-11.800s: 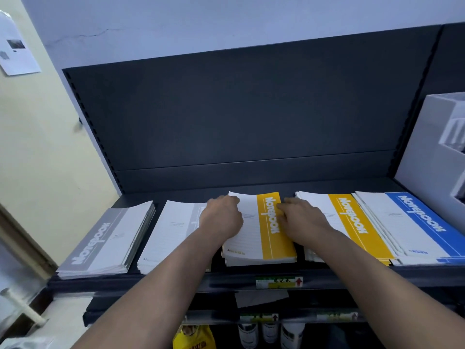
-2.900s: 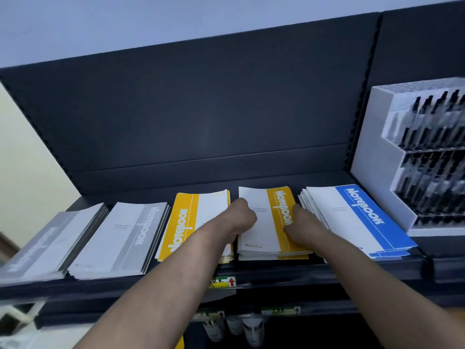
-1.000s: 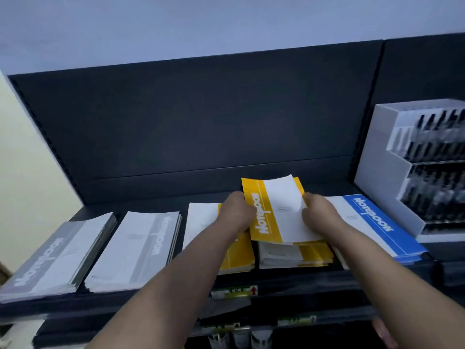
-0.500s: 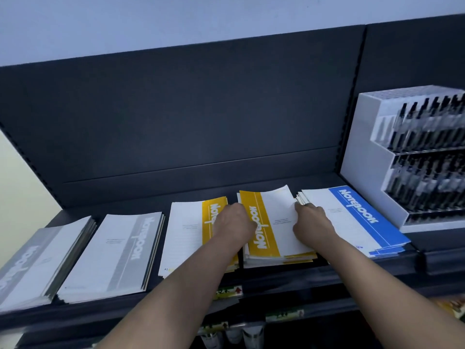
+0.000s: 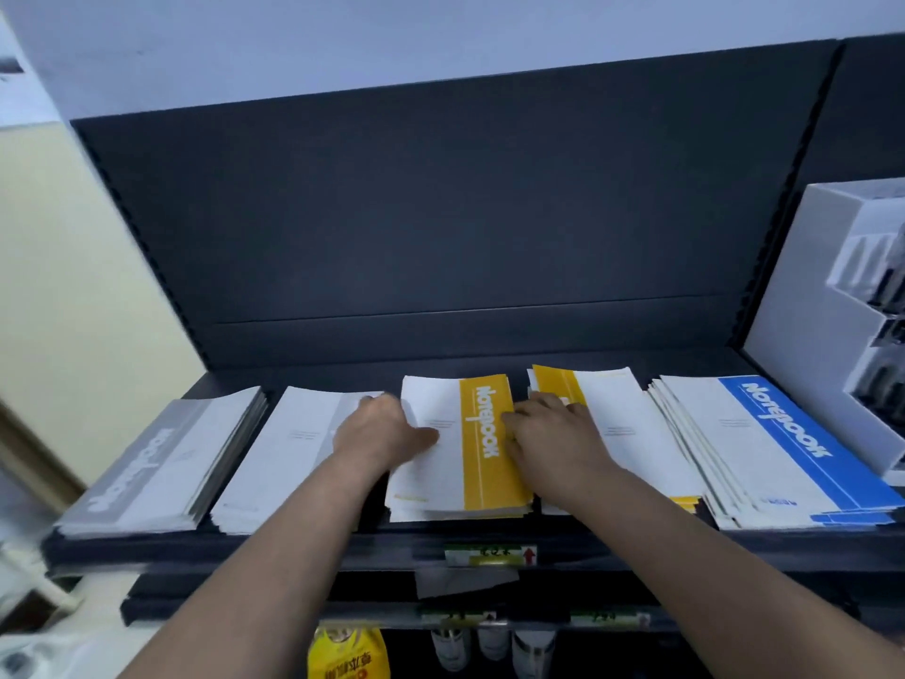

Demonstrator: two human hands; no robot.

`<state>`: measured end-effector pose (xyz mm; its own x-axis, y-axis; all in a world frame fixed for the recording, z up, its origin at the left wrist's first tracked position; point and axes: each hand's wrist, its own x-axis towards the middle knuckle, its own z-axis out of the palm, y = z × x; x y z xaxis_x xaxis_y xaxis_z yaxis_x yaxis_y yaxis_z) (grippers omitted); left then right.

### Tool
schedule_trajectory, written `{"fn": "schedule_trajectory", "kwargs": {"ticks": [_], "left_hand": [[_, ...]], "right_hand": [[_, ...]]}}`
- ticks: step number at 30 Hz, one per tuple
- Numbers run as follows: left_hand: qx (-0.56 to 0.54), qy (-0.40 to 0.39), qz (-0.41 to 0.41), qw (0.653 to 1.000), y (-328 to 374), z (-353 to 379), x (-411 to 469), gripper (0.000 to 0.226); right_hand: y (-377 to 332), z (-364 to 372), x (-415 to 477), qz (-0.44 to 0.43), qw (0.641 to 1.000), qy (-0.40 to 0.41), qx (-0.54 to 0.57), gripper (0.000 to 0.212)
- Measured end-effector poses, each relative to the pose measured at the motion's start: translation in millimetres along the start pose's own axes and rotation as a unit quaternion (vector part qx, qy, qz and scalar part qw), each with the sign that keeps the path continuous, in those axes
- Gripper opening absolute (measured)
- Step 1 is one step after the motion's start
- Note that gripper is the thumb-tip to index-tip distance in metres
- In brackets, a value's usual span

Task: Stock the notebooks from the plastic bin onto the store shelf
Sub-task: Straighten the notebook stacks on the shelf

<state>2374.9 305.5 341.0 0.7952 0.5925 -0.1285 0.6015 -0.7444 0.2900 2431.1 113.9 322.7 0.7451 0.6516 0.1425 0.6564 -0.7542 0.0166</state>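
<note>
Head view: the dark store shelf [image 5: 294, 546] carries five notebook stacks; the plastic bin is out of sight. A white display box [image 5: 793, 335] holds blurred pens. Squaring the middle yellow notebook stack [image 5: 470, 458] calls for even side pressure. The left hand [image 5: 377, 433] curls its fingers over the left edge, and the right hand [image 5: 553, 433] lays its fingers straight against the right.

Only one view exists, worn on the person's head. It faces forward and slightly down, near the shelf [image 5: 313, 372], whose dark back panel [image 5: 440, 213] fills the middle; the wide lens bends the edges.
</note>
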Motion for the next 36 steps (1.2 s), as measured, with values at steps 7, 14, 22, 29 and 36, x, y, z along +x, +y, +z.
{"fn": "schedule_trajectory", "kwargs": {"ticks": [7, 14, 22, 29, 36], "left_hand": [[-0.087, 0.006, -0.002, 0.996, -21, -2, -1, 0.032], [-0.071, 0.019, 0.011, 0.997, -18, -1, -3, 0.038], [-0.12, 0.018, -0.001, 0.993, -26, 5, 5, 0.034], [-0.144, 0.021, -0.006, 0.989, -32, -3, 9, 0.011], [-0.374, 0.039, 0.002, 0.927, -12, -29, 9, 0.032]], "right_hand": [[-21, 7, 9, 0.027, 0.997, -0.065, -0.009, 0.033], [-39, 5, 9, 0.046, 0.996, -0.074, 0.018, 0.036], [-44, 0, 9, 0.073, 0.992, -0.081, 0.062, 0.056], [-47, 1, 10, 0.075, 0.989, -0.068, 0.104, 0.056], [-41, -22, 14, 0.121, 0.96, -0.025, 0.251, 0.062]]}}
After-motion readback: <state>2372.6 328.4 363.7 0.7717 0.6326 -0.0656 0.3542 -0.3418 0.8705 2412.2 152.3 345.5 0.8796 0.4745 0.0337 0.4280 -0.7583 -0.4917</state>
